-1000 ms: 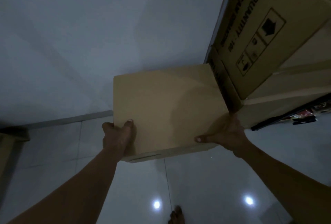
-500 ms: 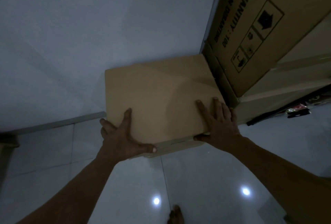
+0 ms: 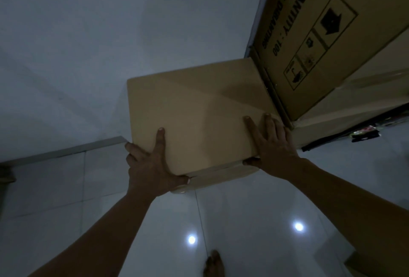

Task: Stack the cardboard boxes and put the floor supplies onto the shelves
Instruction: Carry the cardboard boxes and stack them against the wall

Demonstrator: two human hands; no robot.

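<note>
I am pinching the box [image 3: 194, 113] by its front edge, left hand [image 3: 152, 166] and right hand [image 3: 274, 146] spread on top, against the carton [image 3: 321, 33]; pressing evenly should square it.

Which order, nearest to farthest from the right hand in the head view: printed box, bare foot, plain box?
1. plain box: the right hand grips its near right corner, fingers on top.
2. printed box: right beside the fingers, up and to the right.
3. bare foot: on the floor at the bottom of the frame.
</note>
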